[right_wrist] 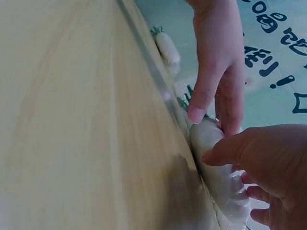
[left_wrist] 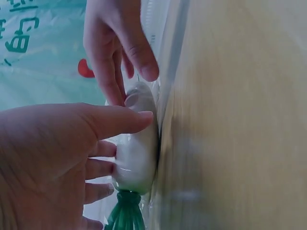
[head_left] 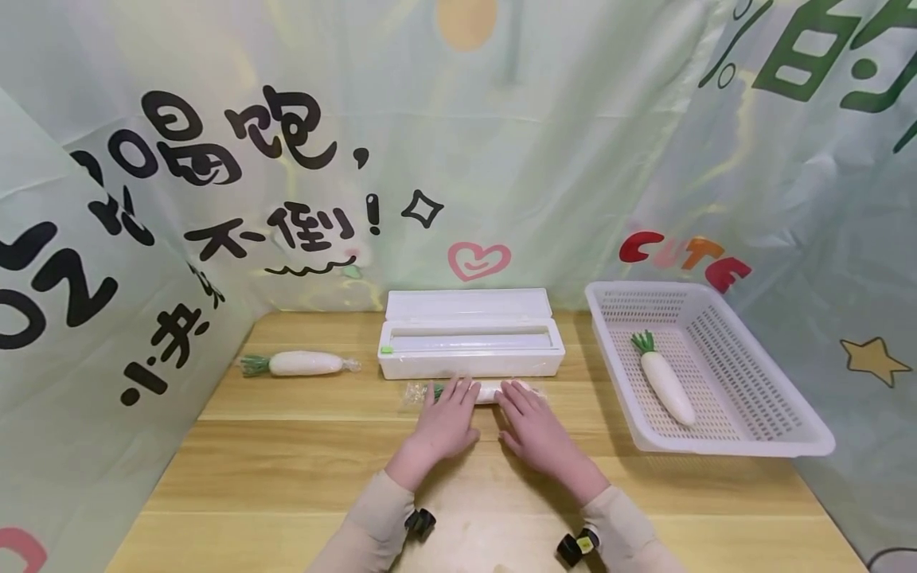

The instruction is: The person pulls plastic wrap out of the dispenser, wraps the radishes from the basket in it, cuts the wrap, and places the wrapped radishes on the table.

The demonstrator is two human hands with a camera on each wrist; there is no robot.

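Note:
A white radish with green leaves point(head_left: 489, 393), wrapped in clear film, lies crosswise in front of the white film dispenser box point(head_left: 469, 364). My left hand point(head_left: 446, 426) rests on its leafy half, fingers stretched over the top and thumb toward me. On the other half lies my right hand point(head_left: 537, 430), also with extended fingers. Loose film sticks out past both ends of the radish. In the left wrist view, the radish's white body point(left_wrist: 136, 158) shows below the thumb, its green stalks point(left_wrist: 125, 211) lowermost.
The dispenser's lid point(head_left: 469, 304) stands raised at the back. Left of it lies another film-wrapped radish point(head_left: 306, 364). To the right, a white perforated basket point(head_left: 759, 390) holds a bare radish point(head_left: 668, 387). A printed cloth point(head_left: 559, 175) hangs behind the wooden table point(head_left: 286, 469).

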